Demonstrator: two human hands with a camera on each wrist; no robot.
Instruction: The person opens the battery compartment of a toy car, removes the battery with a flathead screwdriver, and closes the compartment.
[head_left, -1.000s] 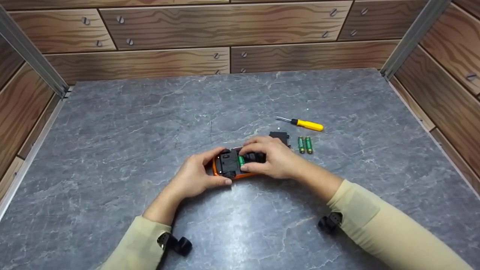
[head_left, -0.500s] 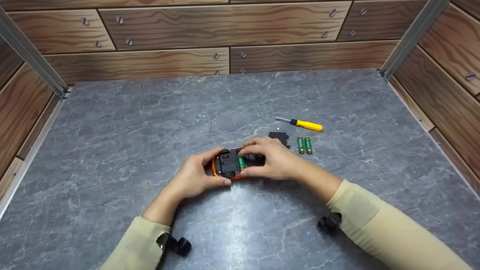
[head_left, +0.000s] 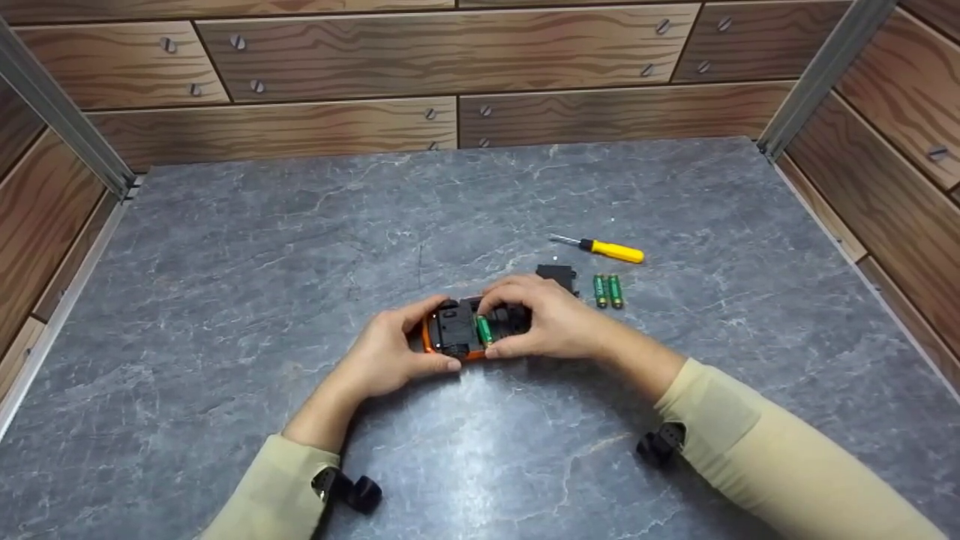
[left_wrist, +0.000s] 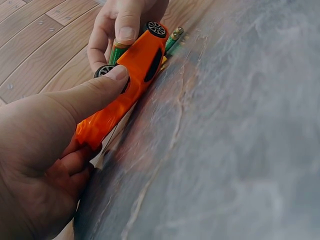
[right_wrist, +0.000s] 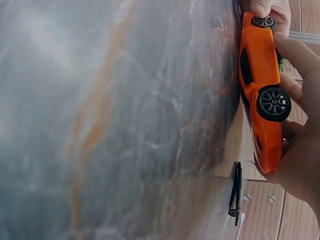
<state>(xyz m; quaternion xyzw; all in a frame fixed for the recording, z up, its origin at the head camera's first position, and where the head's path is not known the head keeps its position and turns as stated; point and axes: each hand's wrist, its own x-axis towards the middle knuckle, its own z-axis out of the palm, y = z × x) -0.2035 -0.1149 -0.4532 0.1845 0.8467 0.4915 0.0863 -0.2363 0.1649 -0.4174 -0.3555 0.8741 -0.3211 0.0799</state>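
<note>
An orange toy car (head_left: 454, 330) lies upside down on the grey marbled table, its black underside and wheels facing up. My left hand (head_left: 386, 352) grips one end of it between thumb and fingers. Over the open battery compartment, my right hand (head_left: 551, 319) pinches a green battery (head_left: 484, 330) by its ends, thumb near and fingers far. In the left wrist view this battery (left_wrist: 117, 52) sticks up past the car's edge. The right wrist view shows the car's side and wheels, with the battery mostly hidden. My right hand covers part of the compartment.
Two green batteries (head_left: 608, 291) lie side by side right of the car. A black battery cover (head_left: 556, 277) sits behind my right hand, partly hidden. Farther back lies a yellow-handled screwdriver (head_left: 615, 250). Wood-patterned walls (head_left: 345, 56) bound the table.
The pinched battery has tilted and shows more between my right thumb and fingers. My right thumb has shifted slightly toward me. My left hand keeps its grip on the car.
</note>
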